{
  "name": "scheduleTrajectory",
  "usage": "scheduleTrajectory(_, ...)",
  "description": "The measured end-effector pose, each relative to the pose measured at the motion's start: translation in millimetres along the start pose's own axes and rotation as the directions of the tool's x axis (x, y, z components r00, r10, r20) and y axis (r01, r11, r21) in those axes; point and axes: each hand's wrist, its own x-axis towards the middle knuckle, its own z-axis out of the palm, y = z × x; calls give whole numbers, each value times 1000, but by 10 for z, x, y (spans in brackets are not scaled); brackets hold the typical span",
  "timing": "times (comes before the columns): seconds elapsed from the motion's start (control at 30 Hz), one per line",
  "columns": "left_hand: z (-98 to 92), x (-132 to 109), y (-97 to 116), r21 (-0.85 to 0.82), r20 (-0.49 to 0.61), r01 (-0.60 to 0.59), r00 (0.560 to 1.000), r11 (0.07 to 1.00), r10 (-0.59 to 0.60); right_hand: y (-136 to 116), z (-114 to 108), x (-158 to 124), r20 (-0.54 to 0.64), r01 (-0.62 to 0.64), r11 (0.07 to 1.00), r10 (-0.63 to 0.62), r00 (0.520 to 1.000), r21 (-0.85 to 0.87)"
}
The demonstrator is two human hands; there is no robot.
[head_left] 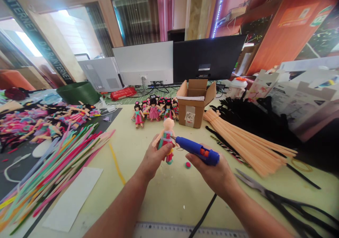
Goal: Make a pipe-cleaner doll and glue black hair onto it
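My left hand [155,156] is closed around a small pipe-cleaner doll [166,137], held upright. The doll has a bare peach head and a striped teal, pink and lilac dress. In my right hand [212,171] is a blue glue gun [197,149], its orange trigger showing between the body and my fingers. The glue gun's nozzle points left and meets the doll's chest, or comes very near it; I cannot tell which. On the table between my hands lies a small round pink and teal coil [188,165].
Finished dolls [153,111] stand beside a cardboard box [190,111]. Colourful pipe cleaners [63,164] and white paper [74,195] lie left. Right are peach pipe cleaners [241,142], black ones and scissors [270,195]. A cord [205,215] crosses a ruler [169,229] in front.
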Motion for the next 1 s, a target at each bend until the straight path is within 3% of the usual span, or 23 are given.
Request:
scheduleTrajectory(0.47,6,6,-4,-14,-12,-13,1000,1000,13,5,21,6,10,48,999,-48,999,25)
scheduleTrajectory(1.0,15,-7,-3,13,3,-13,1000,1000,13,5,20,-2,-3,17,999,-17,1000,45)
